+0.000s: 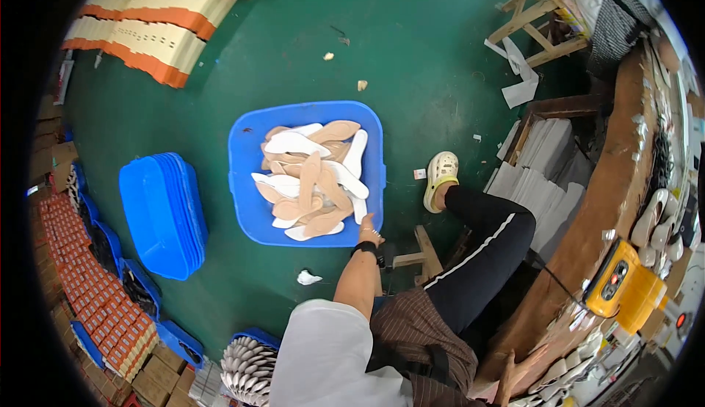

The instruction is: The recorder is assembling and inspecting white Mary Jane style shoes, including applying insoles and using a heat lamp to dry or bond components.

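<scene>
Down on the green floor (411,33) sat the blue plastic tub (246,150), heaped with shoe insoles (312,179) in tan and white, lying crosswise over one another; beside it on our left stood a stack of empty blue tubs (163,212), nested and well apart from the full one; to our right ran a curved wooden workbench (609,187) with a yellow machine (620,286) on it, and under its edge piles of white sheets (536,179). We sat with one leg stretched out, the foot in a pale clog (440,176) planted just beside the tub's right wall; a small wooden stool (422,253) showed under the knee.

We judged the reach into the tub best done low and from the near corner, taking the topmost insole by its edge so that the heap beneath did not slide; lifting from the middle of the pile would likely have dragged neighbours along.

Our left hand (369,232), with a dark watch on the wrist, rested at the tub's near right rim, touching or just over the lowest insoles; the fingers appeared loosely curled, but whether they pinched an insole we could not tell at that size. Our right hand (514,374) lay low by the bench's foot, fingers spread flat and apart, gripping nothing.
</scene>
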The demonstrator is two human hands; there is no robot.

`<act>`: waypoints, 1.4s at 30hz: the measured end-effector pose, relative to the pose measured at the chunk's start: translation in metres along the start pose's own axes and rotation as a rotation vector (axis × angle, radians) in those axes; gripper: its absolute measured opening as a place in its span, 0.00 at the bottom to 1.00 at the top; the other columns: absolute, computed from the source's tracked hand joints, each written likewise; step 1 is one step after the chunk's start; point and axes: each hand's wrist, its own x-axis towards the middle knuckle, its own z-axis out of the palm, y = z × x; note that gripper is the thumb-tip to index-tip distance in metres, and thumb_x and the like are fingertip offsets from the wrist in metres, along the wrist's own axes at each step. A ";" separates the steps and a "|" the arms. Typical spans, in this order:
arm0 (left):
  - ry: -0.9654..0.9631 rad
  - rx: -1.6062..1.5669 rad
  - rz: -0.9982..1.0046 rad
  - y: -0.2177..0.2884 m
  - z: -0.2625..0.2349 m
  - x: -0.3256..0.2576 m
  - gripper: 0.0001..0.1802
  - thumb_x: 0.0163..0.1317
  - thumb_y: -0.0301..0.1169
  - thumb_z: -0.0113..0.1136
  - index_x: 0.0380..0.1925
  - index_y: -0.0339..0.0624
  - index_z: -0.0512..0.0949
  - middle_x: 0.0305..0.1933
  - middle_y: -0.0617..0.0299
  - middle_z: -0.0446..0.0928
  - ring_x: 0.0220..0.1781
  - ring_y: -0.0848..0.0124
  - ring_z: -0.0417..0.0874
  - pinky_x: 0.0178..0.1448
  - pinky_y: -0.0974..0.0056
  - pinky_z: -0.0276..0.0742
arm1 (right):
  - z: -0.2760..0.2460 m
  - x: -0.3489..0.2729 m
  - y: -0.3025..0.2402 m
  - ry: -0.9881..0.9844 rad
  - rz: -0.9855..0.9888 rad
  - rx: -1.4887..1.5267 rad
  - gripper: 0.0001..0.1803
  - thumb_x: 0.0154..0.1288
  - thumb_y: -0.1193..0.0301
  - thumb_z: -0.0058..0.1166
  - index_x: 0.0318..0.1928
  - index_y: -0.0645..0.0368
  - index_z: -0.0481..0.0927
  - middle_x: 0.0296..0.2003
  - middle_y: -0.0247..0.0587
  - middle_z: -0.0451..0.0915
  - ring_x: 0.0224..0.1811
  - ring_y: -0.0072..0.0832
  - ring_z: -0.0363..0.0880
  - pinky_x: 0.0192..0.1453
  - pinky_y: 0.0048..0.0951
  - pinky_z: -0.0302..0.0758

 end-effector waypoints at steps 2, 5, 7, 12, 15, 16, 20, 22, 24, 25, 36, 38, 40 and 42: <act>0.021 -0.072 -0.080 -0.025 -0.023 0.051 0.40 0.54 0.56 0.60 0.65 0.54 0.66 0.69 0.53 0.65 0.72 0.53 0.61 0.66 0.37 0.63 | -0.004 0.005 0.005 -0.054 -0.021 -0.101 0.55 0.52 0.74 0.62 0.76 0.57 0.43 0.76 0.57 0.43 0.79 0.49 0.39 0.80 0.44 0.37; 0.080 -0.224 -0.127 -0.047 -0.038 0.097 0.36 0.55 0.54 0.61 0.63 0.54 0.69 0.67 0.56 0.68 0.70 0.56 0.63 0.69 0.39 0.57 | -0.010 0.008 0.009 -0.087 0.026 -0.067 0.55 0.52 0.74 0.62 0.77 0.57 0.43 0.76 0.57 0.43 0.79 0.48 0.39 0.80 0.44 0.37; 0.155 -0.338 -0.136 -0.049 -0.045 0.107 0.37 0.55 0.53 0.62 0.63 0.53 0.69 0.68 0.55 0.68 0.70 0.56 0.63 0.70 0.39 0.55 | -0.014 0.008 0.009 -0.106 0.078 -0.022 0.55 0.51 0.75 0.61 0.77 0.57 0.43 0.76 0.56 0.43 0.79 0.48 0.39 0.80 0.43 0.37; 0.095 -0.519 -0.103 -0.037 -0.063 0.093 0.41 0.53 0.48 0.66 0.66 0.49 0.65 0.70 0.55 0.64 0.75 0.53 0.56 0.78 0.43 0.37 | -0.016 0.008 0.005 -0.119 0.166 0.016 0.55 0.51 0.76 0.61 0.77 0.57 0.43 0.76 0.56 0.43 0.79 0.48 0.39 0.80 0.43 0.37; 0.210 -0.574 -0.112 -0.033 -0.070 0.079 0.48 0.50 0.45 0.70 0.70 0.49 0.58 0.67 0.54 0.65 0.76 0.56 0.53 0.79 0.46 0.31 | -0.013 0.011 0.001 -0.117 0.201 0.031 0.55 0.51 0.76 0.61 0.77 0.56 0.43 0.76 0.56 0.43 0.79 0.47 0.39 0.80 0.43 0.37; 0.307 -0.628 -0.125 -0.033 -0.069 0.076 0.50 0.49 0.44 0.71 0.71 0.49 0.56 0.66 0.53 0.66 0.76 0.57 0.53 0.79 0.47 0.32 | -0.012 0.011 0.000 -0.118 0.208 0.038 0.55 0.51 0.76 0.61 0.77 0.56 0.43 0.76 0.55 0.43 0.79 0.47 0.39 0.80 0.43 0.37; 0.119 -0.846 -0.014 -0.027 -0.063 0.071 0.56 0.47 0.47 0.72 0.73 0.50 0.50 0.69 0.51 0.57 0.74 0.57 0.55 0.77 0.44 0.40 | -0.007 0.014 -0.001 -0.108 0.224 0.063 0.55 0.50 0.77 0.60 0.77 0.56 0.43 0.76 0.55 0.43 0.79 0.46 0.39 0.80 0.43 0.37; 0.129 -0.898 -0.085 -0.016 -0.060 0.073 0.62 0.47 0.49 0.71 0.75 0.48 0.42 0.69 0.49 0.57 0.75 0.56 0.53 0.76 0.42 0.43 | -0.004 0.016 0.000 -0.103 0.225 0.074 0.55 0.50 0.77 0.60 0.77 0.56 0.43 0.76 0.55 0.43 0.79 0.46 0.39 0.80 0.42 0.37; 0.251 -0.538 -0.276 0.002 -0.062 0.075 0.61 0.49 0.50 0.70 0.75 0.47 0.42 0.72 0.47 0.55 0.77 0.52 0.49 0.76 0.38 0.42 | -0.002 0.017 0.002 -0.091 0.229 0.096 0.55 0.50 0.78 0.60 0.77 0.56 0.43 0.76 0.54 0.43 0.79 0.46 0.39 0.80 0.42 0.37; 0.225 -0.591 -0.199 0.008 -0.061 0.075 0.59 0.49 0.51 0.69 0.75 0.45 0.44 0.77 0.46 0.47 0.79 0.49 0.43 0.77 0.38 0.36 | 0.000 0.017 0.003 -0.082 0.228 0.108 0.55 0.50 0.78 0.60 0.77 0.56 0.43 0.76 0.54 0.43 0.79 0.46 0.39 0.80 0.42 0.36; 0.191 -0.571 -0.101 -0.008 -0.043 0.091 0.46 0.45 0.50 0.70 0.64 0.47 0.65 0.68 0.51 0.65 0.68 0.53 0.65 0.73 0.43 0.53 | -0.004 0.009 0.006 -0.086 0.317 0.176 0.55 0.49 0.80 0.59 0.77 0.55 0.44 0.76 0.53 0.43 0.79 0.44 0.38 0.80 0.42 0.36; 0.165 -0.635 -0.071 -0.008 -0.044 0.089 0.35 0.45 0.49 0.70 0.53 0.47 0.73 0.58 0.55 0.73 0.59 0.57 0.72 0.66 0.46 0.65 | -0.007 0.010 0.006 -0.090 0.329 0.184 0.55 0.49 0.80 0.59 0.77 0.55 0.44 0.77 0.53 0.43 0.79 0.44 0.38 0.80 0.41 0.36; 0.357 -0.787 -0.250 -0.002 -0.048 0.080 0.30 0.48 0.45 0.70 0.51 0.47 0.74 0.53 0.56 0.76 0.58 0.56 0.74 0.65 0.48 0.68 | -0.009 0.012 0.006 -0.093 0.343 0.193 0.55 0.49 0.80 0.59 0.77 0.55 0.44 0.77 0.53 0.43 0.79 0.44 0.38 0.80 0.41 0.36; 0.145 -0.798 -0.186 0.002 -0.052 0.067 0.28 0.50 0.42 0.70 0.50 0.46 0.74 0.53 0.56 0.76 0.57 0.57 0.75 0.64 0.49 0.70 | -0.010 0.014 0.003 -0.097 0.350 0.205 0.56 0.49 0.81 0.58 0.77 0.55 0.44 0.77 0.52 0.43 0.79 0.44 0.38 0.80 0.41 0.36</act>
